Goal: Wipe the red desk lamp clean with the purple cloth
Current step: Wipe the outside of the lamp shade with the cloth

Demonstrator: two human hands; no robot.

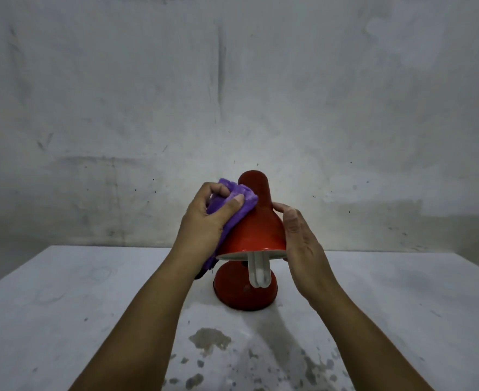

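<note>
The red desk lamp (256,221) stands in the middle of a white table (63,292), its shade tipped toward me, with a white bulb (258,270) sticking out of the rim and the round red base (244,289) below. My left hand (207,218) grips the bunched purple cloth (232,207) and holds it against the left side of the shade. My right hand (297,235) lies along the shade's right side, fingers mostly straight, fingertips touching the red metal. The lamp's neck is hidden behind the shade.
A stained grey wall (232,94) rises right behind the table's far edge. Dark blotches (210,338) mark the tabletop near me between my forearms. Bare table surface stretches left and right of the lamp.
</note>
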